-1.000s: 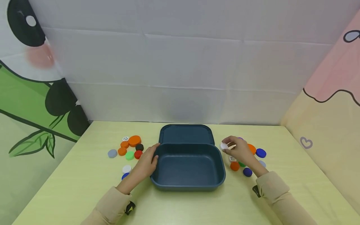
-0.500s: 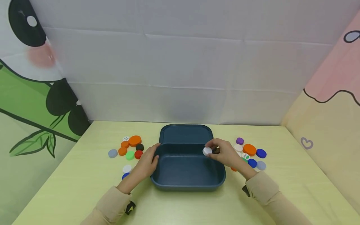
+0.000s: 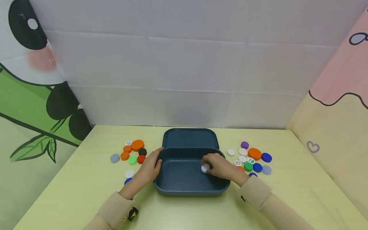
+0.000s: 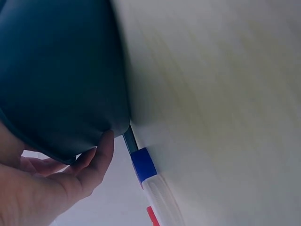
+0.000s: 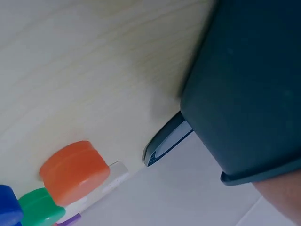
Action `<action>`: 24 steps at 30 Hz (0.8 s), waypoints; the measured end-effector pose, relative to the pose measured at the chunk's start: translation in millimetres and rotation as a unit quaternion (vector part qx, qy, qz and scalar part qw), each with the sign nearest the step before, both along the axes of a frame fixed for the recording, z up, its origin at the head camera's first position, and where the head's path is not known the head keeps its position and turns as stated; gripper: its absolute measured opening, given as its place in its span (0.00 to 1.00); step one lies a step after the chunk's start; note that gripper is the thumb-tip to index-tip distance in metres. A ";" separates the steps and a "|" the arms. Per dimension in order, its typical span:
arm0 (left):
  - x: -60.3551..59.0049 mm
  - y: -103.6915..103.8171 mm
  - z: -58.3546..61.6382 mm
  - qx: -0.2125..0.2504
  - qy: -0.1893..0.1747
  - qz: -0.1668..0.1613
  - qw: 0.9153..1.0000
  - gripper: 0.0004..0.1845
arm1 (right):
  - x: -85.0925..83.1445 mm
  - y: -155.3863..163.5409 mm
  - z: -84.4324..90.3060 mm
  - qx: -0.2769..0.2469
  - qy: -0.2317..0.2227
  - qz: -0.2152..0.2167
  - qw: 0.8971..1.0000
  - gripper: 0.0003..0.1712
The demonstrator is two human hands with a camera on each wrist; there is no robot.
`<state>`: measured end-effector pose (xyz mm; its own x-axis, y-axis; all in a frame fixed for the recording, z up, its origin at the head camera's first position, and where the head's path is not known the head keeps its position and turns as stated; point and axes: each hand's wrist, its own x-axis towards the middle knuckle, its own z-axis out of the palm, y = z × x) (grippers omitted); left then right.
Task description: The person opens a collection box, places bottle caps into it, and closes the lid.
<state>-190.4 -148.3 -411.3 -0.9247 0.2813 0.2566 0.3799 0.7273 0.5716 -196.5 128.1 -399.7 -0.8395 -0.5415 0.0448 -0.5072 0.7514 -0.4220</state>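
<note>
Nearest me, my left hand (image 3: 148, 168) rests flat-fingered against the left wall of the dark blue box (image 3: 172, 190) on the bench (image 3: 184, 210), nothing clenched, just bracing; my right hand (image 3: 219, 168) is down inside the box, its grip pinching the white cap (image 3: 205, 168) low over the floor; risk as I judge it: let go from a tilt and the cap could roll or bounce about; lean on that wall and the box may skid; further out, loose caps (image 3: 252, 158) right and more caps (image 3: 133, 152) left; the lid (image 3: 189, 138) lies behind.
</note>
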 end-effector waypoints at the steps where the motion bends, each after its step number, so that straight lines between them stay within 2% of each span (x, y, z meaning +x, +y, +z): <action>1: -0.3 -0.1 -0.5 0.000 0.001 0.001 1.000 0.24 | 0.6 -0.8 -0.2 0.013 0.000 0.000 1.000 0.12; 6: -0.8 -0.2 -1.9 0.002 0.011 0.004 1.000 0.22 | 2.4 -3.2 -0.8 0.056 0.012 -0.001 0.998 0.11; 11: -1.0 0.2 -1.5 0.004 0.034 0.002 0.999 0.20 | 2.8 -3.8 -0.3 0.056 0.007 -0.005 0.998 0.12; 16: -1.3 0.2 -0.4 0.006 0.036 -0.001 0.999 0.20 | 3.0 -1.3 1.9 0.013 -0.005 -0.021 1.000 0.13; 21: -4.4 -0.5 -1.9 0.011 0.027 -0.001 1.000 0.19 | 2.8 6.5 8.1 -0.045 0.021 -0.028 0.998 0.14; 24: -6.6 -0.7 -3.1 0.012 0.023 -0.001 1.000 0.19 | 1.9 14.7 14.2 -0.091 0.045 -0.039 0.994 0.16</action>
<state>-197.1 -149.0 -414.4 -0.9110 0.2763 0.3063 0.4080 0.7124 0.5710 -194.6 142.8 -385.6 -0.8665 -0.4518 0.2125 -0.4927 0.7050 -0.5102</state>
